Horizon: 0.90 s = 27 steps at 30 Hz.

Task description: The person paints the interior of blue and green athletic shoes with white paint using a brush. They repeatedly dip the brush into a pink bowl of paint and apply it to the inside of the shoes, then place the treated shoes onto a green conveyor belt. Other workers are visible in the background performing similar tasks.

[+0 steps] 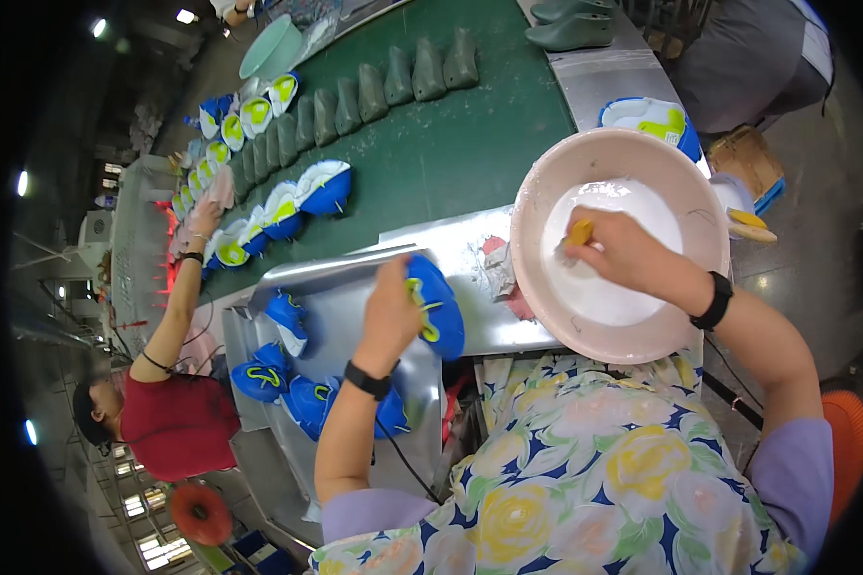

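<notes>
My left hand (390, 309) grips a blue shoe upper (441, 307) with yellow-green trim, held up over the right edge of a metal tray (420, 379). Inside a large pale pink basin (537, 287), white liquid (599, 302) covers the bottom. Over that liquid my right hand (628, 251) is closed on what looks like a brush (579, 233) with a yellow handle; its tip is mostly hidden by my fingers. Several more blue shoe uppers (307, 402) lie in the tray, just left of my left forearm.
Beyond stretches a green conveyor belt (431, 153) with rows of grey-green shoe lasts (400, 75) and blue-white uppers (283, 206). A co-worker in red (182, 422) reaches over it at left. A crumpled cloth (499, 268) lies beside the basin; a blue-white shoe (652, 123) stands behind it.
</notes>
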Tool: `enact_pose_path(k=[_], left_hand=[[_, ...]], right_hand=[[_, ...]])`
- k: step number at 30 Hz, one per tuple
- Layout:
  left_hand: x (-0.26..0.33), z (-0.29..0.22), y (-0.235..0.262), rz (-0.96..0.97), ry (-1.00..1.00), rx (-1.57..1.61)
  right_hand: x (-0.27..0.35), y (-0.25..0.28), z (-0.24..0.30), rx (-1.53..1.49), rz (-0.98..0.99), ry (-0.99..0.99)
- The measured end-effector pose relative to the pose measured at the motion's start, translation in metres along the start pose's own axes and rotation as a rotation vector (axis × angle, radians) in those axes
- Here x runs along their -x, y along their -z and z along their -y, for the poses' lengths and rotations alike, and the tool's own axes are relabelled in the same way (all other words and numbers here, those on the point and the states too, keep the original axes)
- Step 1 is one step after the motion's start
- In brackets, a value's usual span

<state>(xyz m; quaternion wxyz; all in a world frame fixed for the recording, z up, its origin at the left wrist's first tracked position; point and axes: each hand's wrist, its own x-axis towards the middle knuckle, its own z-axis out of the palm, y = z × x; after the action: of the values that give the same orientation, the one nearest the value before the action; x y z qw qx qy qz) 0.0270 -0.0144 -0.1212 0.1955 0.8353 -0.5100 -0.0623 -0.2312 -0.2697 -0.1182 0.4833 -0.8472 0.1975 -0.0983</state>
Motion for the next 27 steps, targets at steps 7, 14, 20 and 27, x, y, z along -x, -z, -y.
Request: enact_pose_path(k=[7, 14, 20, 27], left_hand=[[-0.009, 0.005, 0.077, 0.057, 0.217, 1.002], [-0.063, -0.075, 0.033, 0.408, 0.206, 1.26], [-0.08, -0.117, 0.004, 0.405, 0.201, 1.419], [-0.062, -0.122, -0.034, 0.014, 0.151, 1.407]], right_hand=[[0.032, 0.034, -0.01, 0.261, 0.159, 0.119], [0.028, 0.115, 0.038, -0.126, -0.238, 0.338], [0.035, 0.122, 0.036, 0.021, -0.422, 0.277], [0.042, 0.083, 0.015, -0.194, -0.548, -0.011]])
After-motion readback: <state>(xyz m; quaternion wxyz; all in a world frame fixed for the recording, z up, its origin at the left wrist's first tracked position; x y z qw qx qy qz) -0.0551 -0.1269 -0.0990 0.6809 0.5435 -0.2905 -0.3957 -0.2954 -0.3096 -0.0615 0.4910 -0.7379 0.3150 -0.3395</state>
